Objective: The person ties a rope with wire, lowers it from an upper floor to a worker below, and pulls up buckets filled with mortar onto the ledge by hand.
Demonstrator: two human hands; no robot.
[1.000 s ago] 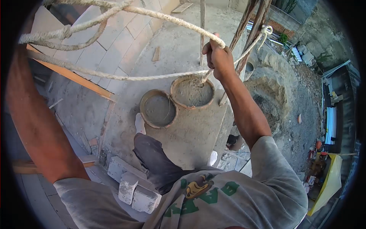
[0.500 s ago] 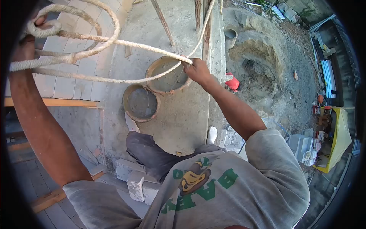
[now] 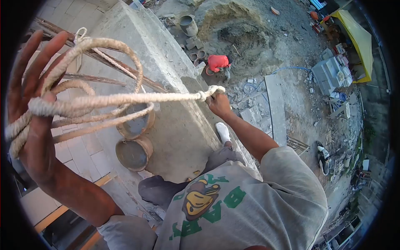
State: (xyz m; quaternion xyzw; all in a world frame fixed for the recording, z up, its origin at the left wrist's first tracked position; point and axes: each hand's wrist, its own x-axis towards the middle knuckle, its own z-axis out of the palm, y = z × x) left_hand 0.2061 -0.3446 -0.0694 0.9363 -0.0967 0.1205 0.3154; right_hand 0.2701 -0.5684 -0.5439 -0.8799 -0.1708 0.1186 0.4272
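Where hands (image 3: 219, 105) hold, twisted rope (image 3: 137, 98) loops.

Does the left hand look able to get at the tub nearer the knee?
Probably not without stooping: the left hand is raised with rope looped around it, and the tub sits on the floor below, though no rope crosses it.

We're outdoors on a building site, up on a bare concrete slab (image 3: 177, 154)! Right here we've got tubs (image 3: 134, 154) of grey mix and rough wooden poles (image 3: 150, 83). Down below us, there's a person (image 3: 218, 63) in red beside a heap (image 3: 225, 16) of grey, sandy material, and over there, rubble (image 3: 252, 118), a long board (image 3: 275, 108), a blue hose (image 3: 287, 68), stacked pale blocks (image 3: 326, 77) and a yellow tarp (image 3: 354, 37).
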